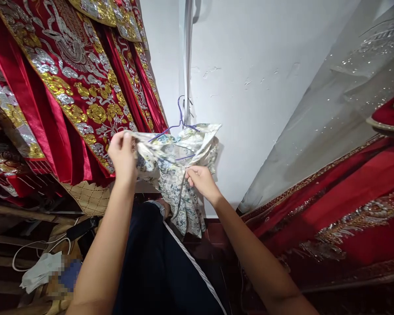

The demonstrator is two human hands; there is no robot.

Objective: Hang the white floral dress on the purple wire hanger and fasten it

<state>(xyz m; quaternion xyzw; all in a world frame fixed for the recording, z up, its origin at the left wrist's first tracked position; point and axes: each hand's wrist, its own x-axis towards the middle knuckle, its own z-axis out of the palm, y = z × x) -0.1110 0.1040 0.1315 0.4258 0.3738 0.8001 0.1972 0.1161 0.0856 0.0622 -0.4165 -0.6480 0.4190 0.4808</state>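
A white floral blouse (172,183) with green and blue leaf patterns hangs in front of me on a purple hanger (180,114). The hanger's hook is up near a grey vertical pole (185,52) against the wall. My left hand (122,148) is closed on the blouse's left shoulder or sleeve and pulls it out to the side. My right hand (202,180) pinches the front edge of the blouse below the collar. The collar lies partly folded at the right shoulder, and the lower part of the blouse hangs down in folds.
Red garments with gold and silver embroidery (95,100) hang at the left. To the right are a sheer sparkling fabric (315,113) and a red beaded garment (348,210). A wooden bench (26,214) at lower left holds a black power bank (82,227), a white cable and tissue (42,271).
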